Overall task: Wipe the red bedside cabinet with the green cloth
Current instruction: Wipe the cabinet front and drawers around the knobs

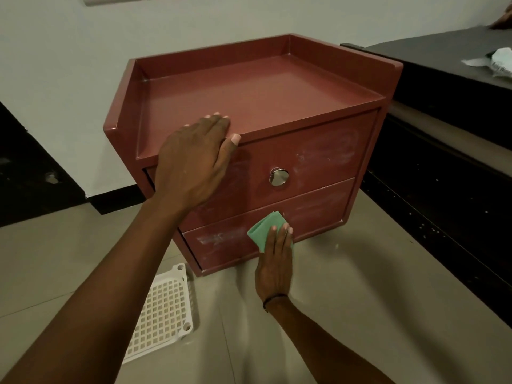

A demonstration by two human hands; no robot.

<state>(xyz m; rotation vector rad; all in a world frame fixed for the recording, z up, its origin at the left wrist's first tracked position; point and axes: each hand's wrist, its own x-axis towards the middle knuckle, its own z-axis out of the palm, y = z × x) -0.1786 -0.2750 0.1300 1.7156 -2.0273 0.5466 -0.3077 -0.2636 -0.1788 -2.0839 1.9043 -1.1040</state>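
The red bedside cabinet [257, 101] stands on the tiled floor in the middle of the view, with a raised rim on three sides of its top and two drawers. The upper drawer carries a round metal knob [279, 176]. Both drawer fronts show pale dusty smears. My left hand [194, 159] lies flat over the front edge of the top, fingers spread, thumb on the edge. My right hand [275, 261] presses the folded green cloth [264, 228] against the lower drawer front, near its middle.
A white plastic grid tray [160, 314] lies on the floor at the cabinet's front left corner. A dark low counter [443, 128] runs along the right, with crumpled white paper [496, 62] on it. A white wall stands behind.
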